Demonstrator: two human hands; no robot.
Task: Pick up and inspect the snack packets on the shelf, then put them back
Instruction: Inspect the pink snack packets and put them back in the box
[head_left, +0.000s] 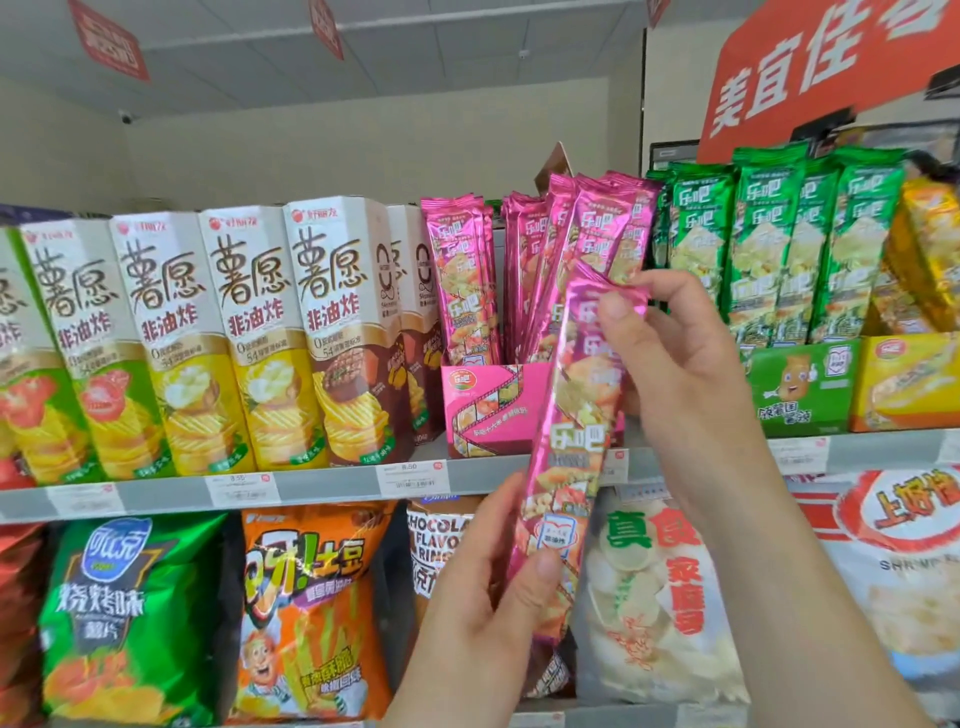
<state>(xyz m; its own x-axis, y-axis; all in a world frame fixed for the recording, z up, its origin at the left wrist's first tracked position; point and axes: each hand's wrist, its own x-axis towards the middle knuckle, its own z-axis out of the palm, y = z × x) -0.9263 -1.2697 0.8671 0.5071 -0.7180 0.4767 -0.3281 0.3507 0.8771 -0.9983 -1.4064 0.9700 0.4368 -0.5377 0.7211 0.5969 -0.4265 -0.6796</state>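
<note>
I hold a long pink snack packet upright and slightly tilted in front of the shelf. My right hand pinches its top end, thumb on the front. My left hand grips its lower part, thumb across the front. Behind it, more pink packets lean in a pink display box on the upper shelf. The packet's bottom end covers part of the bags below.
Tall chip boxes fill the upper shelf on the left. Green packets in a green box and yellow packets stand on the right. Large snack bags line the lower shelf. A red sign hangs at top right.
</note>
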